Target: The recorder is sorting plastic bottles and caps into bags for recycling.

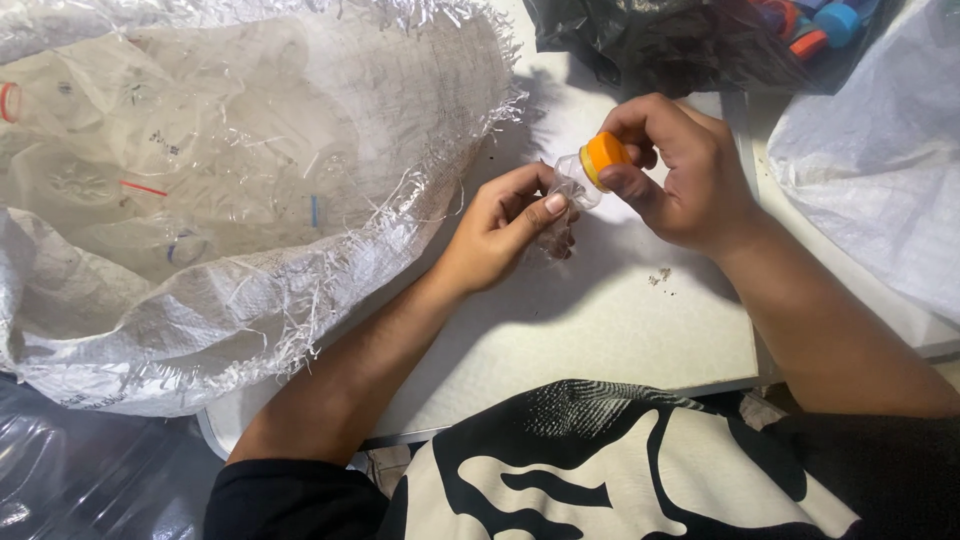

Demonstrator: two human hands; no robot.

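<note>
Seen from above at the centre of the frame, a person's left hand [505, 225] grips the crumpled body of a small clear plastic bottle [568, 190], thumb laid along its side, while the right hand [680, 170] closes thumb and fingers around the bottle's orange screw cap [604, 157]. The bottle is held just above a pale tabletop [590, 330], its neck tilted toward the upper right; a few dark specks [658, 276] lie on the surface just below the right wrist. Filling the left of the frame, a large white woven sack [330, 250] with a frayed edge lies open, with clear plastic bottles [150, 190] visible inside through its translucent weave. At the top right, a black plastic bag [640, 45] holds loose caps [810, 30] in orange and blue, and another white woven bag [880, 150] rests against the right edge. The person's black-and-cream printed shirt [600, 470] fills the bottom of the frame.
</note>
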